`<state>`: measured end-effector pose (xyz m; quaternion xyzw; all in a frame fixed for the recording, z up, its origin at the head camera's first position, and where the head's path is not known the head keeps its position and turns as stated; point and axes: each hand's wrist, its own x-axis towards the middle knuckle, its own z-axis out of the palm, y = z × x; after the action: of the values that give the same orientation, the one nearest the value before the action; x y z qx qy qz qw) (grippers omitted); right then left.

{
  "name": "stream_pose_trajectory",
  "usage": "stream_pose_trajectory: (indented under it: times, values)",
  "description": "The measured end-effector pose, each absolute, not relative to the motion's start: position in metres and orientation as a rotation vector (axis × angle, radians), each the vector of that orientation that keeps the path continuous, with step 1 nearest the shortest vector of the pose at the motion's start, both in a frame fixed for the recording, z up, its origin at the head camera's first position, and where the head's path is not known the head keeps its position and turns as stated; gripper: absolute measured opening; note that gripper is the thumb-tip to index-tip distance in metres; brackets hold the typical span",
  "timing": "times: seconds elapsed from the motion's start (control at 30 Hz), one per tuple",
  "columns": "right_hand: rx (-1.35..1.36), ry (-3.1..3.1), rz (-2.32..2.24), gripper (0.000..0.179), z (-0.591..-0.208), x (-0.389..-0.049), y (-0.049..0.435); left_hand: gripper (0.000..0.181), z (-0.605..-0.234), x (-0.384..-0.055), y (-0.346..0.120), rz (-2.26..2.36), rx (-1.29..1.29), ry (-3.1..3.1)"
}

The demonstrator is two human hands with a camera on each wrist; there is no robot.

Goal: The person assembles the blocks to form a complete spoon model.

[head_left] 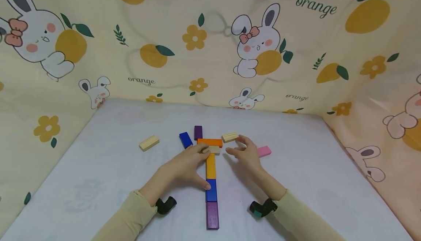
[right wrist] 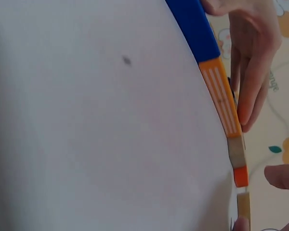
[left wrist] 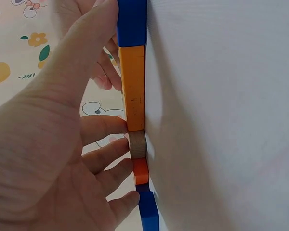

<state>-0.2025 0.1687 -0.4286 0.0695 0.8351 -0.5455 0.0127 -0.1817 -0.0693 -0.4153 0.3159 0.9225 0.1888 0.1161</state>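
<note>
A straight row of blocks runs away from the person: a purple block (head_left: 212, 217), a blue block (head_left: 213, 194), a yellow-orange block (head_left: 211, 166) and a plain wooden block (head_left: 215, 150). An orange block (head_left: 210, 142) lies crosswise at its far end. My left hand (head_left: 185, 166) is spread along the row's left side, thumb at the blue block and fingertips by the wooden one. On the other side, my right hand (head_left: 247, 155) has its thumb and fingers apart. Its fingertips are beside a second plain wooden block (head_left: 229, 137); the right wrist view shows a fingertip (right wrist: 241, 224) there.
Past the orange block lie a dark purple block (head_left: 198, 132) and a slanted blue block (head_left: 185, 139). A plain wooden block (head_left: 149, 143) lies off to the left. Behind the right hand a pink block (head_left: 264, 151) is partly hidden. Patterned cloth walls (head_left: 204, 65) border the white table (head_left: 82, 168).
</note>
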Motion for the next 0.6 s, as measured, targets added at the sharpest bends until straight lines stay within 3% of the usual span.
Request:
stream_pose_trajectory:
  times: [0.37, 0.6]
  values:
    - [0.147, 2.597, -1.581, 0.074, -0.43, -0.231, 0.176, 0.11, -0.416, -0.181, -0.07, 0.558, 0.924, 2.701]
    - [0.073, 2.644, -1.518, 0.08, -0.43, -0.248, 0.178, 0.11, -0.416, -0.181, -0.069, 0.552, 0.913, 2.702]
